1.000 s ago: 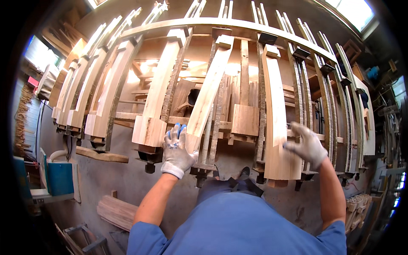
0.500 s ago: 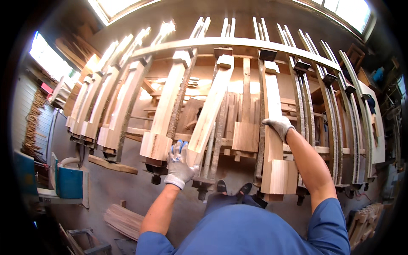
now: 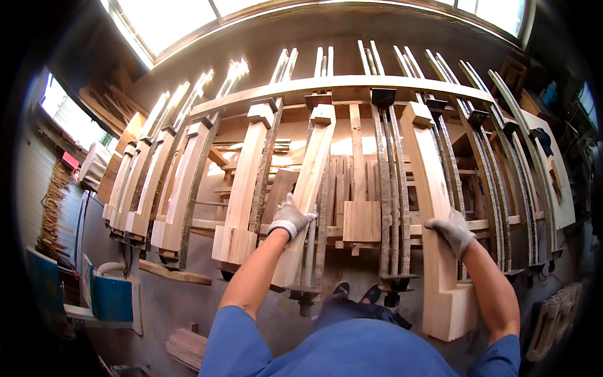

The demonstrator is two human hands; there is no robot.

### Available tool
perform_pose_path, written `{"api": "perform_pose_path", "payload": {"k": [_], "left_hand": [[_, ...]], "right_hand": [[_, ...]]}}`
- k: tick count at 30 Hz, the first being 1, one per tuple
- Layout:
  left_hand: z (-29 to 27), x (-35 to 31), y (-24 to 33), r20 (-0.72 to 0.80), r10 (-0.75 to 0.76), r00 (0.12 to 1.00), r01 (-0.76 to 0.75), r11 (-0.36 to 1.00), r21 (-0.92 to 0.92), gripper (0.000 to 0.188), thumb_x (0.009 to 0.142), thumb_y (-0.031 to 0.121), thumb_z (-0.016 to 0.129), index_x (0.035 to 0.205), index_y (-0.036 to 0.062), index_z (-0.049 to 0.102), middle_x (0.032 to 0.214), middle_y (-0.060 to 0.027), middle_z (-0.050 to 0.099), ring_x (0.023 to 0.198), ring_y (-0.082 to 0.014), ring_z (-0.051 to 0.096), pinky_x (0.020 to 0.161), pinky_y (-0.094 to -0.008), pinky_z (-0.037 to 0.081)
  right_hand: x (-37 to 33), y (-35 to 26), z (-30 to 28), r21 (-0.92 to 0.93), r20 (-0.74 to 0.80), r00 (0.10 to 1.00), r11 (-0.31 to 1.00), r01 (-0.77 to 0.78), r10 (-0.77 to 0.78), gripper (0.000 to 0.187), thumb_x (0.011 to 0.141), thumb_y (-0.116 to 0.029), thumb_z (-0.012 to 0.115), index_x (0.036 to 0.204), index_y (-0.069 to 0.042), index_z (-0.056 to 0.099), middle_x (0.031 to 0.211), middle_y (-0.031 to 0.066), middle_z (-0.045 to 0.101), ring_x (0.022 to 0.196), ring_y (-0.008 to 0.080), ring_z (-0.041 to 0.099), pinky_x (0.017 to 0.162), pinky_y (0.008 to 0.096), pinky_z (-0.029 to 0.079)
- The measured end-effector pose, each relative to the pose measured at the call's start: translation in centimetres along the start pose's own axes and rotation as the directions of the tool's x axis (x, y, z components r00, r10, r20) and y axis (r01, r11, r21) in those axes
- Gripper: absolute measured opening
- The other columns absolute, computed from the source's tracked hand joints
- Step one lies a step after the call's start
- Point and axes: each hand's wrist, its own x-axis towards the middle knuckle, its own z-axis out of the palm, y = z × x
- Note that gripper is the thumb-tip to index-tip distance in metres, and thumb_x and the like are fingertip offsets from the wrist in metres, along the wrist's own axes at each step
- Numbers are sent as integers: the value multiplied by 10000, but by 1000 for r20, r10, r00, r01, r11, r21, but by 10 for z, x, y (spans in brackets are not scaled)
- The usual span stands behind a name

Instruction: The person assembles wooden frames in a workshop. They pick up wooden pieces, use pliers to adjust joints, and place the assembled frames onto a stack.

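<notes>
Both my hands wear light grey work gloves. My left hand (image 3: 290,217) is closed over the middle of a pale, slanting wooden post (image 3: 313,164), thumb on its right side. Farther right, my right hand (image 3: 453,231) grips a second wooden post (image 3: 428,166), which has a thick block at its near end and a small block at its far end. That second post lies tilted, to the right of a bare pair of metal clamp bars (image 3: 394,195). The fingers' undersides are hidden in both grips.
More block-ended posts (image 3: 244,182) lie in clamps to the left. A long wooden strip (image 3: 352,83) crosses the clamps at the back. Behind stands a shorter block-ended piece (image 3: 362,220). Loose boards (image 3: 187,347) are on the floor, lower left; a teal machine (image 3: 113,292) stands nearby.
The post in my right hand has shifted right, off its clamp bars, and its near end has come closer. My left hand has moved from a post's near end up to its middle.
</notes>
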Motion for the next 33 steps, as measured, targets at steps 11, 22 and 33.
{"api": "perform_pose_path", "payload": {"k": [11, 22, 33], "left_hand": [[-12, 41, 42, -15, -32, 999, 28, 983, -183, 821, 686, 355, 906, 1343, 2, 563, 1279, -276, 656, 1194, -371, 655, 1032, -435, 526], [-26, 4, 69, -160, 496, 853, -468, 593, -656, 474, 700, -31, 814, 1111, 11, 579, 958, -103, 697, 783, -219, 687, 683, -333, 578], [31, -266, 187, 1, 931, 365, -917, 360, -169, 572, 596, 105, 861, 1083, 27, 571, 949, -133, 721, 846, -248, 714, 779, -365, 585]], "right_hand": [[-270, 189, -9, 144, -435, 897, 989, -20, 81, 837, 550, -176, 950, 1278, 29, 590, 1153, 98, 689, 1068, 194, 666, 946, 343, 543], [-441, 380, 115, 182, -765, 427, 798, -574, 482, 1014, 565, -350, 942, 1402, 11, 496, 1311, 220, 621, 1224, 350, 612, 1045, 411, 501], [-541, 522, 182, 610, -453, 240, 495, -619, 859, 906, 584, -451, 951, 1280, 6, 594, 1258, 232, 667, 1179, 342, 654, 1008, 408, 528]]}}
